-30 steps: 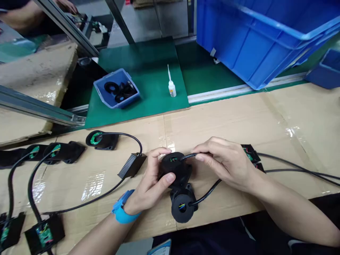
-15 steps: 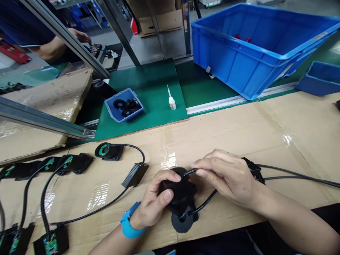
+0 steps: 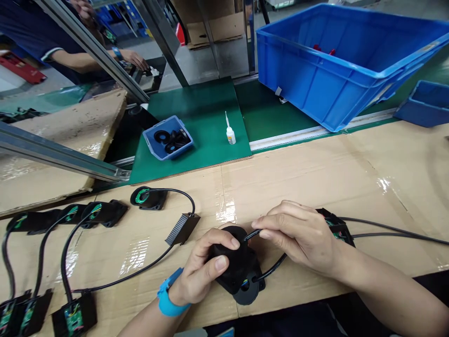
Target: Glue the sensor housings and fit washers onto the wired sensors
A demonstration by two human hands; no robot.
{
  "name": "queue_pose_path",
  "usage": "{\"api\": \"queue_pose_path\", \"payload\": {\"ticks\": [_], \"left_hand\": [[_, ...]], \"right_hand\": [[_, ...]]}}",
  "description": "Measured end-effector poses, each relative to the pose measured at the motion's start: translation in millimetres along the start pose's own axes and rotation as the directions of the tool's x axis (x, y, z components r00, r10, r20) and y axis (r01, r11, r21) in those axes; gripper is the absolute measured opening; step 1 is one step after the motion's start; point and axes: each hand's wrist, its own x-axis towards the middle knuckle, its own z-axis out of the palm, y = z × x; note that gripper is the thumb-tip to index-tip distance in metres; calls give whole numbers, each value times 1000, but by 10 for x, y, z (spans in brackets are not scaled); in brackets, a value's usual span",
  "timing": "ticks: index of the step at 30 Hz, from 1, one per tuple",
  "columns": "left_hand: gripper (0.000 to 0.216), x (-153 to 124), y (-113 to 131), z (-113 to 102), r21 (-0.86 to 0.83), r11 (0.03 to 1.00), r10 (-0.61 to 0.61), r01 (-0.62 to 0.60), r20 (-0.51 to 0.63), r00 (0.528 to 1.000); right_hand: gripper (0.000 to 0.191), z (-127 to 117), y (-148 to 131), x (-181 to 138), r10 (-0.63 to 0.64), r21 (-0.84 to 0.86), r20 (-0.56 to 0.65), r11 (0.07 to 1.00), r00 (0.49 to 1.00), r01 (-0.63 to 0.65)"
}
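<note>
Head view: left hand (image 3: 206, 267) closed round black housing (image 3: 236, 274) at the table's (image 3: 315, 173) near edge. Right hand (image 3: 301, 236) pinches thin black cable (image 3: 249, 235) just right of housing, its run left-right. Small blue tray (image 3: 150, 140), well beyond, holds black rings (image 3: 171, 138). Big blue crate (image 3: 315, 89): contents mostly hidden.

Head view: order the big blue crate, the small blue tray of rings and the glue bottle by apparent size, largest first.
1. big blue crate
2. small blue tray
3. glue bottle
Clear-cut; none look alike.
</note>
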Motion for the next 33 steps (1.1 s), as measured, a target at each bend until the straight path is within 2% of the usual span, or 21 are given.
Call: {"api": "queue_pose_path", "payload": {"ticks": [2,4,5,7,9,10,12,14,17,23,25,26,28,29,31,33], "left_hand": [[21,-16,-5,-3,-13,1000,-14,14,-3,1000],[20,-23,-6,7,-33,999,-20,19,-17,1000],[20,-22,-3,18,-52,999,-19,18,-27,999],[19,-10,12,51,-110,994,-28,23,-47,998],[17,9,37,90,-173,984,-45,31,-80,996],[17,17,51,108,-200,979,-53,33,-94,994],[16,24,75,136,-249,968,-62,36,-96,994],[17,17,87,151,-291,955,-82,62,-56,995],[16,-4,82,160,-312,944,-109,106,8,994],[17,1,70,147,-309,936,-152,169,78,985],[20,24,86,127,-208,965,-141,162,109,984],[21,37,96,119,-114,986,-107,119,110,988],[30,60,108,119,150,987,42,-52,66,997],[37,67,107,131,300,942,146,-149,34,989],[54,69,87,184,530,796,358,-292,-25,933],[64,63,52,263,613,704,511,-359,-85,855]], "right_hand": [[13,-10,-6,9,-1,5,9,1000,1000,1],[14,-31,-30,2,-13,-71,-23,997,1000,12],[15,-40,-50,-11,-56,-153,-57,987,997,46],[19,-41,-102,-57,-237,-324,-100,926,966,194],[31,-5,-153,-116,-353,-423,-59,856,934,296],[39,29,-171,-143,-327,-436,-10,852,945,291],[62,115,-184,-182,-156,-443,91,878,984,180],[77,201,-169,-198,-38,-433,165,895,986,107],[80,285,-118,-202,-117,-396,146,903,982,166],[67,331,-41,-231,-248,-291,40,924,968,249],[65,334,-40,-239,-295,-269,21,919,955,289],[62,334,-44,-239,-314,-272,11,913,949,305],[57,334,-58,-232,-338,-305,1,896,941,322],[56,335,-65,-226,-346,-325,-1,888,938,327],[54,344,-77,-217,-348,-351,-3,878,938,325],[56,360,-84,-216,-341,-354,5,879,940,321]]}}
